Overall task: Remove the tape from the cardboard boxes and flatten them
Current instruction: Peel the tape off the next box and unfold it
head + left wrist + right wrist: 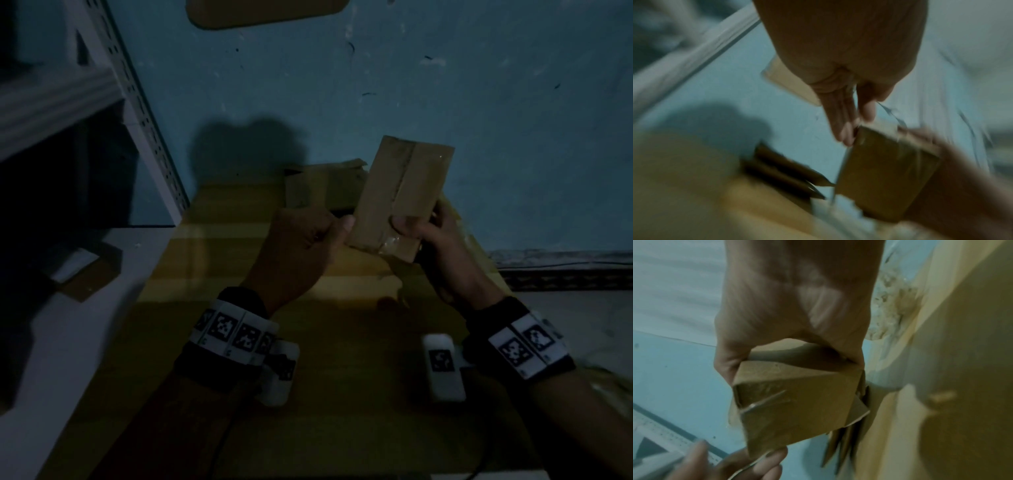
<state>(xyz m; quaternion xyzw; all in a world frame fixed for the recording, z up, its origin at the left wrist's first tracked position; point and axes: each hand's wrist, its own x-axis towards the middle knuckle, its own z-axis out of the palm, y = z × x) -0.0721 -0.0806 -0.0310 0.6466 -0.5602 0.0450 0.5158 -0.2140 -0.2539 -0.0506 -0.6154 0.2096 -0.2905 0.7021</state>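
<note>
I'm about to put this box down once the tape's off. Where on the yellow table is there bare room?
Bare room: the yellow table left of the left hand, and the near strip between the wrists. Crowded: behind the held box, where opened cardboard lies by the wall.

This looks like a store room or back room. It is dim. A grey metal rack with rows of holes stands at the left. The wall is painted blue and has scuffs and chipped spots. Flat brown cardboard covers the floor, and more cardboard pieces lean by the wall.
</note>
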